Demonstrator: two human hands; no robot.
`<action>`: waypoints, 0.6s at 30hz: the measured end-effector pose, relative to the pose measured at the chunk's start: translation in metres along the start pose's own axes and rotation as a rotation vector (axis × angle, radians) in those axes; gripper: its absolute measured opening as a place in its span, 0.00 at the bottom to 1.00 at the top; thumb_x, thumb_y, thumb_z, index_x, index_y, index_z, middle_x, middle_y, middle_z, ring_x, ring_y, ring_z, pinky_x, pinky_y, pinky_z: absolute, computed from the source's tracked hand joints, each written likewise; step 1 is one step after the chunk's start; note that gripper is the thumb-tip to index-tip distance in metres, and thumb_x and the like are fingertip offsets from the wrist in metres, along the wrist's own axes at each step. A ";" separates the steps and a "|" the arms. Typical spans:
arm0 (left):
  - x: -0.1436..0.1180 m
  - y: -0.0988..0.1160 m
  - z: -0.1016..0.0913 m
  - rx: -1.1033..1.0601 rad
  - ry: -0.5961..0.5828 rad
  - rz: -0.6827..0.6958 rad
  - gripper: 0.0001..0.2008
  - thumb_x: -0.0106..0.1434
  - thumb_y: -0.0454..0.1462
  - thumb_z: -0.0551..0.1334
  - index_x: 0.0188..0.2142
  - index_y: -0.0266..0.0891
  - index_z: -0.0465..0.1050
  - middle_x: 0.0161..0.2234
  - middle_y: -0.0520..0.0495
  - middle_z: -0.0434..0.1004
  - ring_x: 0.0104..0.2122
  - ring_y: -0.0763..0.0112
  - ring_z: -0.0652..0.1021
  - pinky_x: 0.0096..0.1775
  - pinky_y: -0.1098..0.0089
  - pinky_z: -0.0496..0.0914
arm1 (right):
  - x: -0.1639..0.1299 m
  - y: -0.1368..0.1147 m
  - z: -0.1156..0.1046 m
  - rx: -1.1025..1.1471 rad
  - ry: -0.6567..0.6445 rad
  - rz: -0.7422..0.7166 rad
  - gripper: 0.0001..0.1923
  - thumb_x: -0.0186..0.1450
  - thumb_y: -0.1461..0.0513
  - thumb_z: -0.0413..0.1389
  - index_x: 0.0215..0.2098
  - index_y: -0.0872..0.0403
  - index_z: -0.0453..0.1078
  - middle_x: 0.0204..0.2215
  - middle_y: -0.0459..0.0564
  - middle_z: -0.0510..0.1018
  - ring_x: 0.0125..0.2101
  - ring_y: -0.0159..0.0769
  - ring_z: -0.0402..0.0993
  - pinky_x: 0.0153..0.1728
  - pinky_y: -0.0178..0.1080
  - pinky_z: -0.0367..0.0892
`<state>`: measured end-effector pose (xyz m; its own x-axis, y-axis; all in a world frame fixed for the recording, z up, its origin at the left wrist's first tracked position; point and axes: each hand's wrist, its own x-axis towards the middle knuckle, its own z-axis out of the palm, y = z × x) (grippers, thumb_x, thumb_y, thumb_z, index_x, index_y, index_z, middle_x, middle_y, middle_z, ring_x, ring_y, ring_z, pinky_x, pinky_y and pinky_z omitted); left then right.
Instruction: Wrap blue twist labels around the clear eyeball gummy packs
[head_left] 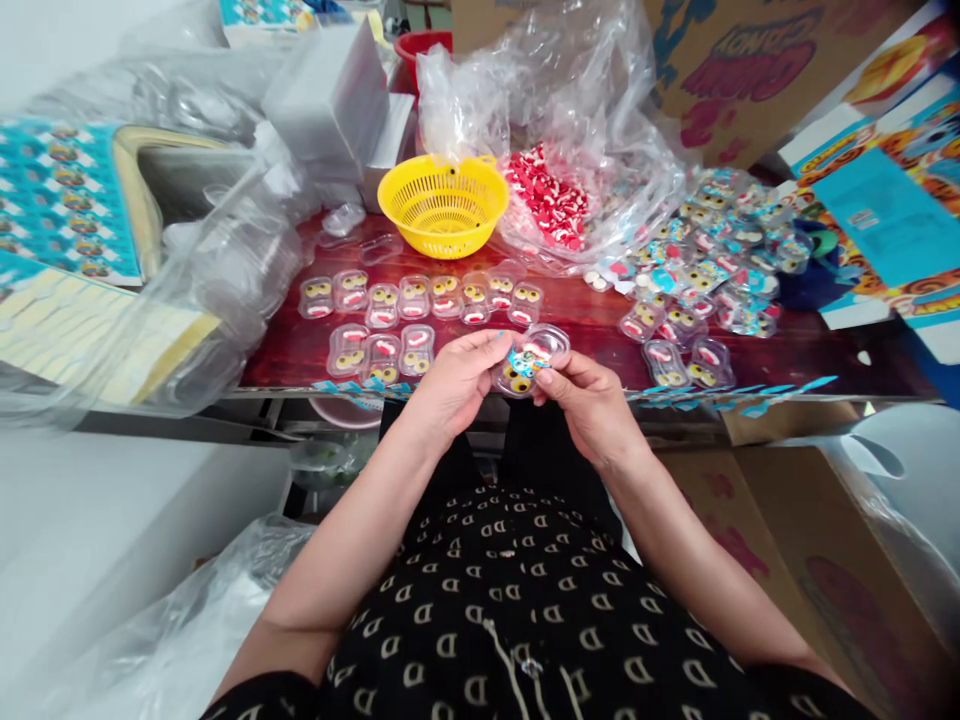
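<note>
Both hands meet at the table's front edge around one small clear plastic case (516, 376) with yellow eye-shaped pieces and a blue printed label or sticker in it. My left hand (463, 378) pinches the case's left side, thumb on top. My right hand (589, 398) grips its right side between thumb and fingers. A clear rounded lid part (551, 343) rises at the far side of the case. Just beyond, a row of similar clear cases (445, 297) holds yellow eyes and red-and-white mouth pieces. More such cases (382, 358) lie left of my left hand.
A yellow plastic basket (442, 205) stands behind the rows, beside a clear bag of red-and-white pieces (551, 200). Finished-looking cases with blue labels (720, 240) are heaped at right. Sticker sheets (75, 200) and clear plastic bags (232, 270) lie left. Printed cardboard boxes (750, 70) stand behind.
</note>
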<state>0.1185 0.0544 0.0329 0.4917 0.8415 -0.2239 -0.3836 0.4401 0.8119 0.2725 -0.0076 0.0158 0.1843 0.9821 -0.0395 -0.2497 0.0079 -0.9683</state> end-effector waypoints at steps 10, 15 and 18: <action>-0.008 -0.002 -0.003 0.149 -0.171 0.050 0.13 0.60 0.41 0.72 0.42 0.42 0.76 0.35 0.51 0.77 0.35 0.73 0.76 0.41 0.71 0.69 | 0.002 -0.008 -0.015 -0.286 -0.089 -0.210 0.02 0.60 0.60 0.67 0.32 0.46 0.82 0.31 0.44 0.83 0.33 0.35 0.77 0.39 0.40 0.73; -0.006 -0.009 -0.002 0.228 -0.074 0.094 0.11 0.62 0.43 0.69 0.35 0.43 0.70 0.30 0.54 0.71 0.31 0.73 0.72 0.36 0.71 0.67 | 0.001 -0.005 -0.009 -0.262 -0.008 -0.152 0.03 0.59 0.57 0.67 0.30 0.47 0.81 0.28 0.44 0.82 0.28 0.35 0.76 0.34 0.40 0.73; -0.005 -0.015 -0.001 0.310 -0.001 0.150 0.12 0.66 0.46 0.65 0.32 0.41 0.69 0.29 0.53 0.70 0.31 0.73 0.71 0.38 0.70 0.67 | 0.003 -0.001 -0.007 -0.221 0.041 -0.105 0.06 0.58 0.56 0.68 0.30 0.49 0.80 0.24 0.43 0.80 0.24 0.31 0.71 0.28 0.37 0.70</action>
<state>0.1214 0.0442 0.0215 0.4488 0.8892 -0.0892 -0.1962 0.1955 0.9609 0.2801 -0.0064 0.0148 0.2383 0.9694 0.0590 -0.0138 0.0641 -0.9978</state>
